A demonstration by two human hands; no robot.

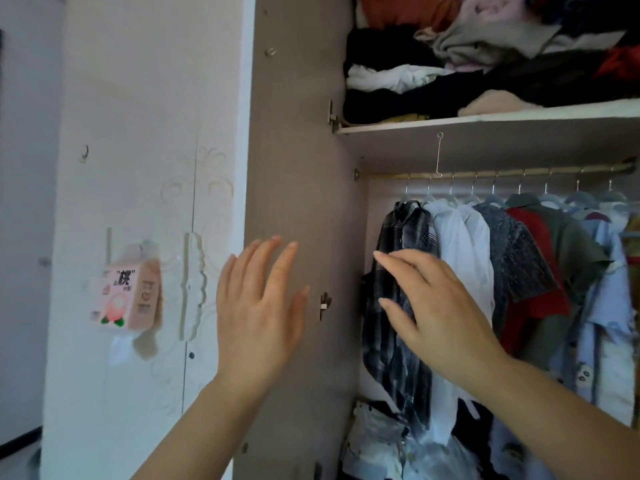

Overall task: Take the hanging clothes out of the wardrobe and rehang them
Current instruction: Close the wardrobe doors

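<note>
Pink tissue pack, door handle, folded clothes
The pack hangs just left of the handle; the clothes lie heaped above.

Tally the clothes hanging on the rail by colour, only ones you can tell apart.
dark plaid shirt: 1
white shirt: 1
speckled dark grey top: 1
red top: 1
olive green shirt: 1
light blue garment: 1
Total: 6; the far right is too crowded to tell.

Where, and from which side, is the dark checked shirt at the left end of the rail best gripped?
I would grip the checked shirt's hanger at the neck below the hook, coming from the front: it hangs limp, the white shirt crowds its right, and the hook must lift off the rail.
</note>
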